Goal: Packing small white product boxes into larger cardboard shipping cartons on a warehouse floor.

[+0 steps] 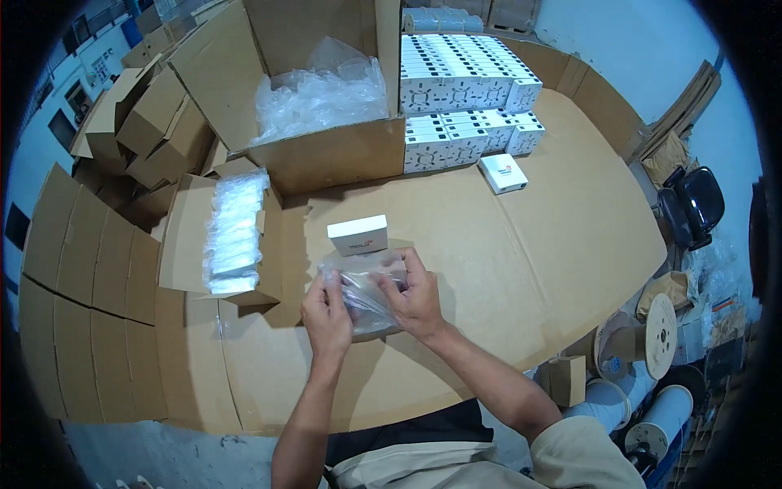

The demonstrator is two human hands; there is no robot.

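Both your hands are on the clear plastic bag [364,291] — left hand [326,318] pinches its left edge, right hand [417,300] grips the right side with fingers curled over the top. Bag sits just above the cardboard-covered table [521,269], right in front of you, centre of view. Something pale is inside it; can't tell what through the crinkled film.

Just beyond the bag, nearly touching its far edge: one small white box [358,235], lying flat, closed.

Left of your hands — an open carton [183,244] with a row of plastic-wrapped items [235,232] packed side by side. Behind that, a larger open carton [326,159] full of loose clear plastic bags [322,94].

Far side of the table: a stack of white boxes [468,94] in neat rows, several layers high. One single white box [503,173] lies apart, just in front of the stack's right end.

Left edge: flattened and folded cardboard cartons [90,269] piled up. Right of the table, lower down: a black chair [692,204] and several cable spools [660,334] on the floor, with a small cardboard box [568,379] near your right elbow.
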